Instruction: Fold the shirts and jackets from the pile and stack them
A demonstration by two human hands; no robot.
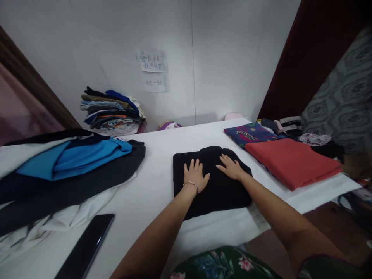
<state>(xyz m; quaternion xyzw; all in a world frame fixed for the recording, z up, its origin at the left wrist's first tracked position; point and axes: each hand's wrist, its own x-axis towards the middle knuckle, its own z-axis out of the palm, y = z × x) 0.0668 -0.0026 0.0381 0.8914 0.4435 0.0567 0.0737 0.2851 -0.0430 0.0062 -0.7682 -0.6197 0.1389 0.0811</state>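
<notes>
A black garment (215, 193), folded into a rough square, lies flat on the white table (157, 174) in front of me. My left hand (196, 175) rests palm down on its left half, fingers spread, with a bracelet (192, 184) at the wrist. On the upper right part of the same garment lies my right hand (231, 168), also flat with fingers apart. Neither hand grips anything. What kind of garment it is, I cannot tell from the folded shape.
Right of it lie a folded red garment (290, 159) and a dark blue patterned one (250, 133). Loose clothes (87, 155) and a phone (87, 244) are on the left. Behind stands a stack of folded clothes (112, 110), near a wall with paper notes (154, 61).
</notes>
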